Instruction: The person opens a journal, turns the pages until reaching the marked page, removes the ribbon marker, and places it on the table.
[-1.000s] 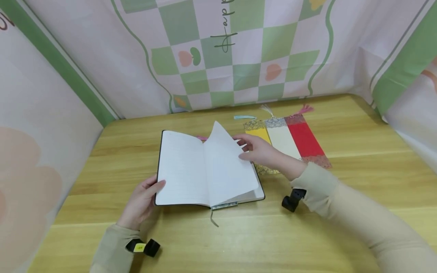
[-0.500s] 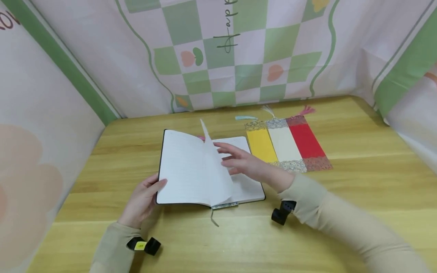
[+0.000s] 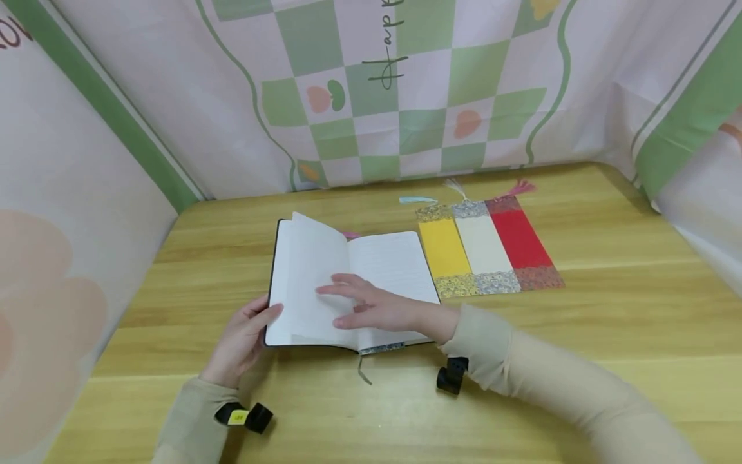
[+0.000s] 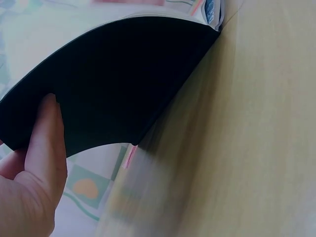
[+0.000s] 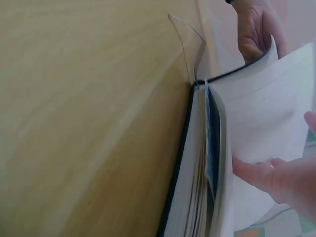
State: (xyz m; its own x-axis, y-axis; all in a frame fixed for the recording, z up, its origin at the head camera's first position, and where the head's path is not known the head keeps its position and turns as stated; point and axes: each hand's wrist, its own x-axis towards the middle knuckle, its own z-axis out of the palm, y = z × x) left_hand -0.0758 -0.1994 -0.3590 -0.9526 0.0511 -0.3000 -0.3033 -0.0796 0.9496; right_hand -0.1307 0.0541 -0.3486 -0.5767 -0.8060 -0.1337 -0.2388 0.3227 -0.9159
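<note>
A notebook (image 3: 391,261) lies spread on the table, its black cover (image 4: 113,84) bent upward on the left side. My left hand (image 3: 237,338) pinches that raised edge, thumb on the pages and fingers under the cover. Across the left half leans a loose white page (image 3: 315,258). My right hand (image 3: 377,306) is over this page near the fold, fingers extended and seemingly touching it. A patterned strip (image 5: 211,143) sticks out from among the right-hand pages. From the bottom of the spine hangs a thin ribbon (image 3: 363,372); pink threads (image 3: 351,236) show at the top.
Right of the notebook lie a yellow bookmark (image 3: 445,248), a white bookmark (image 3: 484,238) and a red bookmark (image 3: 522,238), side by side with lacy ends. A light blue strip (image 3: 417,200) lies behind them. Printed cloth (image 3: 417,138) hangs along the table's back edge.
The page has swung from the right side over to the left, with my right hand travelling leftward along with it. My left hand keeps its grip on the cover.
</note>
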